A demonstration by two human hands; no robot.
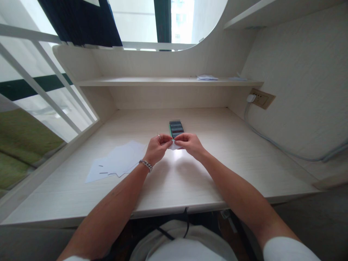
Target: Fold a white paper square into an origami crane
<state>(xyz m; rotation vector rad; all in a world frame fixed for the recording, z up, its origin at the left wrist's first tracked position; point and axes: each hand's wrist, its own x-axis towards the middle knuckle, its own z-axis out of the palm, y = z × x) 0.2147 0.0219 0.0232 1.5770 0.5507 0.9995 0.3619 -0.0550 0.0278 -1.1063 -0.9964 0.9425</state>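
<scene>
While both hands pinch folded paper (174,146), phone (176,129) beyond.

Tabletop (231,174): pale wood look, smooth, soft sheen. Sheets (116,159): white paper, matt. Bracelet (146,165): metal (shiny links). Curtain (84,23): dark cloth.

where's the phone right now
In the head view, the phone lies on the desk near the middle, just beyond the fingertips of the left hand and right hand.
</scene>
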